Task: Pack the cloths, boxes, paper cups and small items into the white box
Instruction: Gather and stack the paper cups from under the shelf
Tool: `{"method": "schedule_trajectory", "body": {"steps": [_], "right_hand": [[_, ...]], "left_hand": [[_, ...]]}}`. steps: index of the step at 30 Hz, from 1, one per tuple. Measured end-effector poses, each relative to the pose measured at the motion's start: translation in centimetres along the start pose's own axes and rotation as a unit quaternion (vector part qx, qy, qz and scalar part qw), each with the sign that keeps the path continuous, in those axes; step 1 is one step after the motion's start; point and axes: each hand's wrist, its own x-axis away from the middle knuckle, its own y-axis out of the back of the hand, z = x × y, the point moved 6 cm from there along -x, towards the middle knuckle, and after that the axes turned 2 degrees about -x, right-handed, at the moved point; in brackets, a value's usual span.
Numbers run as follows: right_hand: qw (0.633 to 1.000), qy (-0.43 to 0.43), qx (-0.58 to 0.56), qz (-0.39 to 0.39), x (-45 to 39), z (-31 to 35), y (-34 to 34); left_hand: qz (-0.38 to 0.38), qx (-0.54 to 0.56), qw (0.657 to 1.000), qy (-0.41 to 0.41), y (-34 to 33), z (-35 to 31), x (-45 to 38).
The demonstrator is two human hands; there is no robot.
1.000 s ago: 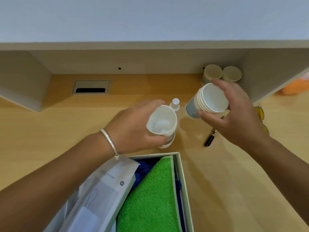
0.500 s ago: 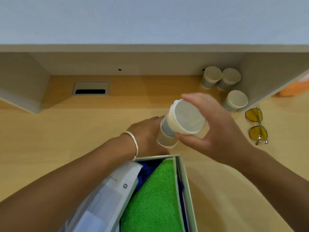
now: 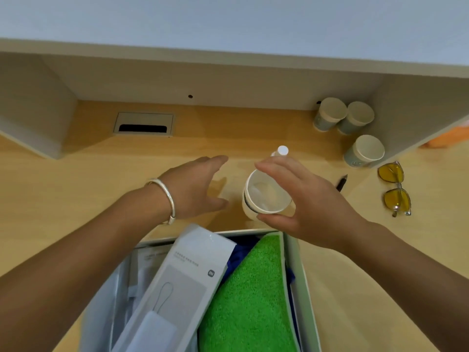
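A stack of white paper cups [image 3: 265, 196], mouth tipped toward the camera, is sitting in the right hand [image 3: 308, 199], which is gripping it between curled fingers [image 3: 272, 167] over the far rim and the thumb under the near rim. The stack is hanging just beyond the far edge of the white box [image 3: 300, 280], above the tabletop [image 3: 76, 189]. Just past the cups, a small white-capped bottle [image 3: 282, 151] is peeking out behind the fingers. The left hand [image 3: 195, 189], wearing a silver bracelet [image 3: 166, 199] at the wrist, is hovering beside the stack without touching it, fingers straight and spread, holding nothing.

Inside the box, a folded green cloth [image 3: 250, 298] is lying along the right wall, with a blue cloth [image 3: 238, 252] showing beneath it, and a long pale product box [image 3: 177, 290] is leaning at a slant across the left part.

Farther off, three upside-down paper cups [image 3: 350, 123] are standing at the back right of the tabletop, near the grey partition. A pair of yellow-lensed glasses [image 3: 394, 189] is lying to the right, and a dark pen [image 3: 341, 182] is showing between the glasses and the right hand. A cable port [image 3: 143, 124] is set into the tabletop at the back left.
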Motion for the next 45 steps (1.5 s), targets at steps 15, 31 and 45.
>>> {"method": "schedule_trajectory", "body": {"steps": [15, 31, 45], "right_hand": [[0.997, -0.040, -0.007, 0.068, 1.6, -2.0, -1.5], [0.944, -0.312, 0.105, 0.006, 4.6, -24.0, 6.2], [0.921, -0.264, 0.264, 0.109, 2.2, -24.9, 5.6]], "left_hand": [[-0.079, -0.043, 0.994, -0.054, 2.4, -2.6, -0.6], [-0.126, -0.001, 0.992, -0.001, 1.5, -20.0, -18.9], [-0.204, 0.017, 0.976, 0.070, -1.4, -18.8, -29.6]]}}
